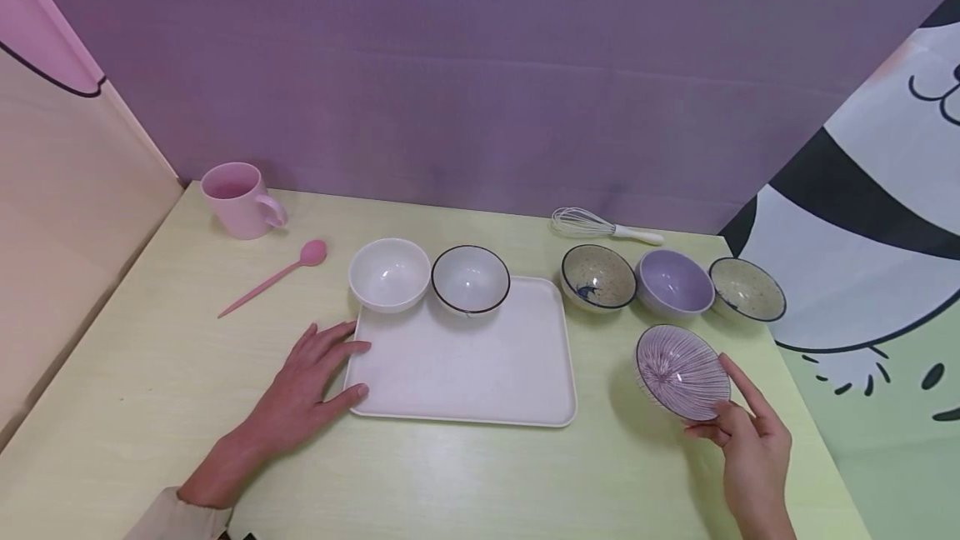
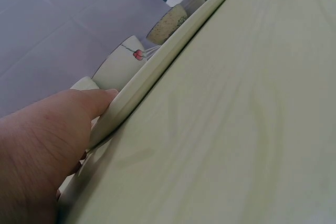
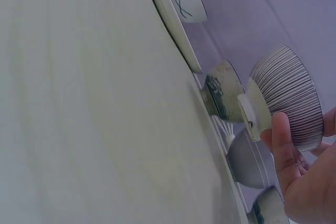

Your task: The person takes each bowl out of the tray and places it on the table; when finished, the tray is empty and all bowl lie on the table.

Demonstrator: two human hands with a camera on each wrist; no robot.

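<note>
My right hand (image 1: 757,448) grips a striped bowl (image 1: 682,372) by its right side, thumb and fingers on its wall. The bowl is tilted and held above the table; its lined outside and foot show in the right wrist view. My left hand (image 1: 303,390) rests on the left edge of a white rectangular tray (image 1: 465,382), fingers spread, with fingertips on the rim. On the tray's back edge stand a plain white bowl (image 1: 390,275) and a dark-rimmed white bowl (image 1: 471,280), whose painted red flower (image 2: 138,55) shows in the left wrist view.
Right of the tray stand a speckled bowl (image 1: 598,277), a purple bowl (image 1: 675,283) and another speckled bowl (image 1: 747,290) in a row. Behind them lies a whisk (image 1: 592,225). At the left are a pink mug (image 1: 238,202) and a pink spoon (image 1: 288,269).
</note>
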